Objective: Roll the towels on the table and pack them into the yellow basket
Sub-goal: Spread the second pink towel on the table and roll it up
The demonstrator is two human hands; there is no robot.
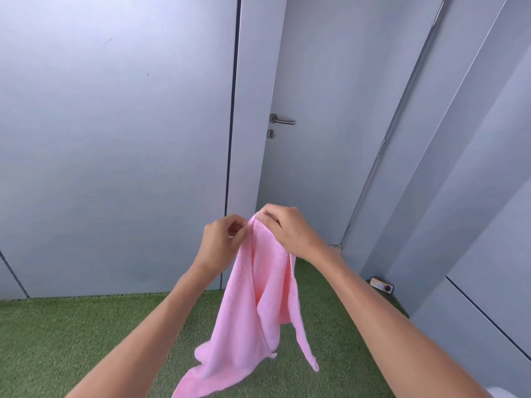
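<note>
Grey panelled wall (115, 139) fills most of the view, with one grey door (310, 139) set back in a recess; it carries one metal lever handle (283, 120) and one round lock (270, 133) just below. Green artificial turf floor (57, 340) runs along the bottom. One small flat device with a dark round part (381, 284) lies on the turf at the wall foot on the right, possibly a phone, too small to tell. A white edge (501, 393) shows at the bottom right corner.

One towel, two hands in view. The soft pink terry towel (253, 311) hangs unrolled in the air between both forearms, nothing blocking it. The right hand (287, 231) pinches its top corner with curled fingers. The left hand (221, 242) is just beside, thumb and fingers pinching the towel's upper left edge. The towel's lower end drops out of frame at the bottom.
</note>
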